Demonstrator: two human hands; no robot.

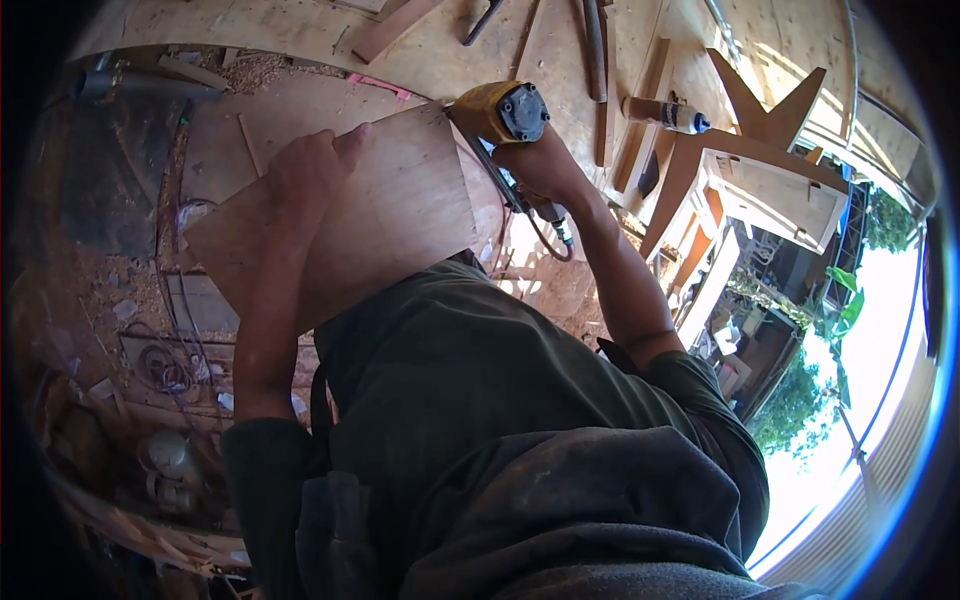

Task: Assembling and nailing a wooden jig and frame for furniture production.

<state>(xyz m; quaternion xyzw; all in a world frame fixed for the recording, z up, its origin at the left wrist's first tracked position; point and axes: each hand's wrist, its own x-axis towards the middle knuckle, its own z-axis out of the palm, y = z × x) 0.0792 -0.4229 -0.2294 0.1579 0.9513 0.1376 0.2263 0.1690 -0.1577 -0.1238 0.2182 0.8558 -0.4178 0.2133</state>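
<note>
My right hand [540,170] is wrapped round the handle of a yellow air nail gun [490,112] with a dark round cap. The gun is at the far right corner of a plywood board [390,210], its nose against or very near the edge. I cannot tell if it touches. In front of my body, the board stands tilted. My left hand [310,165] grips its far edge, left of the gun, the thumb toward the gun. Most of the left fingers are hidden or in shade. An air hose fitting [562,232] hangs below the gun's handle.
Beyond the board is a wooden worktop [570,30] with wood strips and a glue bottle [672,115]. Cut wooden pieces [765,115] and a white-panelled frame [775,195] stand at right. Sawdust, scraps and a coiled hose [165,368] lie on the floor at left.
</note>
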